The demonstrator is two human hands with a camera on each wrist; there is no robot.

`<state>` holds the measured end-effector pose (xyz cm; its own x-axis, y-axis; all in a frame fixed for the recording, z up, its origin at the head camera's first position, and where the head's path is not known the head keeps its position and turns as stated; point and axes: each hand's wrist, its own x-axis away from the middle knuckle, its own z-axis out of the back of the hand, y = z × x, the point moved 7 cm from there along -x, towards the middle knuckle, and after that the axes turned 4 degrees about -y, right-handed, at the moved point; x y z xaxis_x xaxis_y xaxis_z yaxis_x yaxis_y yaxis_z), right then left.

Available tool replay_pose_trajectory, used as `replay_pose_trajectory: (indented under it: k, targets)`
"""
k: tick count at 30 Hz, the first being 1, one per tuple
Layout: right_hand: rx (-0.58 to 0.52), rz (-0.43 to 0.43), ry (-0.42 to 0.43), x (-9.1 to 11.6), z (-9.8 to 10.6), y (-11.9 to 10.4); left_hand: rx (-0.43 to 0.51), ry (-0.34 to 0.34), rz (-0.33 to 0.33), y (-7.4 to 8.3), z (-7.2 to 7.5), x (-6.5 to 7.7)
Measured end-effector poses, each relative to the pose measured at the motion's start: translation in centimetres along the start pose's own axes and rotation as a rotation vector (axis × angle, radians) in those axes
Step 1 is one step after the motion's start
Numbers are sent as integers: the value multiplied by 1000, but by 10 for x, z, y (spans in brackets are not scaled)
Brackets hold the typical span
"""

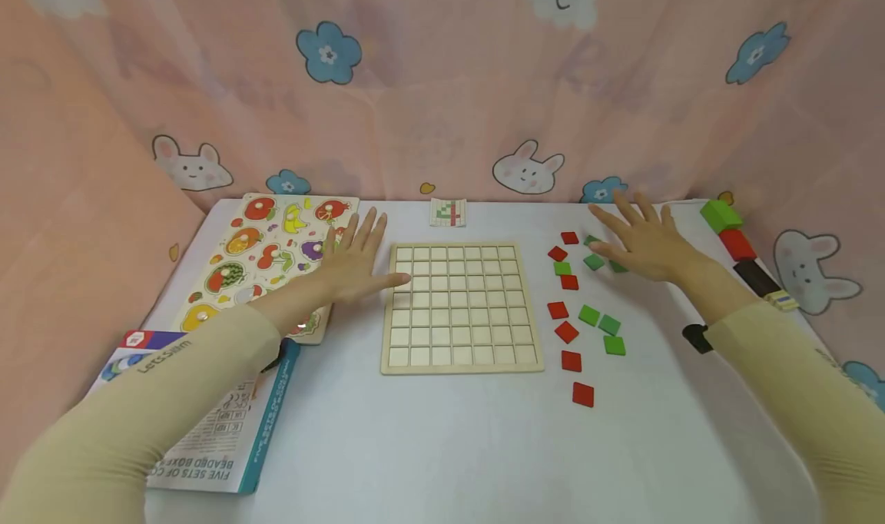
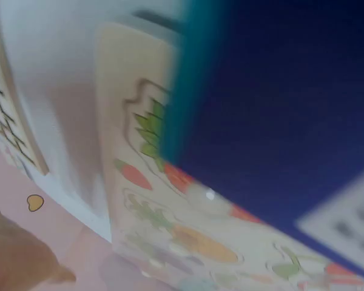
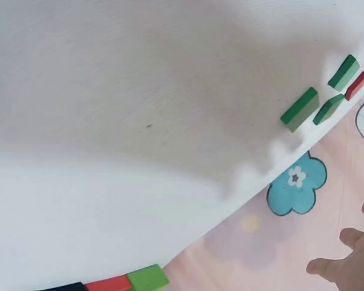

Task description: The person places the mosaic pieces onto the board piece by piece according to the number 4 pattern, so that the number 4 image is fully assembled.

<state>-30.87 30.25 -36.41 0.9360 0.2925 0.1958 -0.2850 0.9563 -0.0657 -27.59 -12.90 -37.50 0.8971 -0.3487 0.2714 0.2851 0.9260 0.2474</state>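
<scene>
My left hand (image 1: pixel 354 266) is spread with straight fingers above the fruit puzzle board (image 1: pixel 214 251), its thumb reaching over the left edge of a wooden grid board (image 1: pixel 462 366). It holds nothing. On the other side, my right hand (image 1: pixel 646 240) hovers with fingers apart and nothing in its grasp. Beneath and beside it lie green square tiles (image 1: pixel 593 263). A loose column of red tiles (image 1: pixel 571 361) lies to the right of the grid, with more green tiles (image 1: pixel 614 346) near it. The grid's cells hold no tiles. Behind it is a small pattern card (image 1: pixel 448 212) with red and green squares.
A boxed set (image 1: pixel 256 432) lies at the left front, partly under the left sleeve and overlapping the puzzle board. Along the right edge stand a green block (image 1: pixel 721 216), a red block (image 1: pixel 737 244) and a black block (image 1: pixel 757 276). A pink printed curtain (image 1: pixel 429 86) hangs behind the table.
</scene>
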Motion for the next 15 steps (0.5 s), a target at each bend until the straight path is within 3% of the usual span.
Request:
replay_pose_trajectory:
  k: [5, 8, 11, 15]
  targets:
    - [-15, 33, 9, -7, 2, -7, 279, -97, -86, 7, -2, -7]
    - [-38, 62, -4, -13, 1, -13, 384, -178, -139, 10, -5, -10]
    - [-86, 67, -32, -19, -1, -15, 367, -233, -171, 9, -8, -12]
    - [-164, 42, -58, -25, -4, -11, 290, -285, -159, 6, -13, -14]
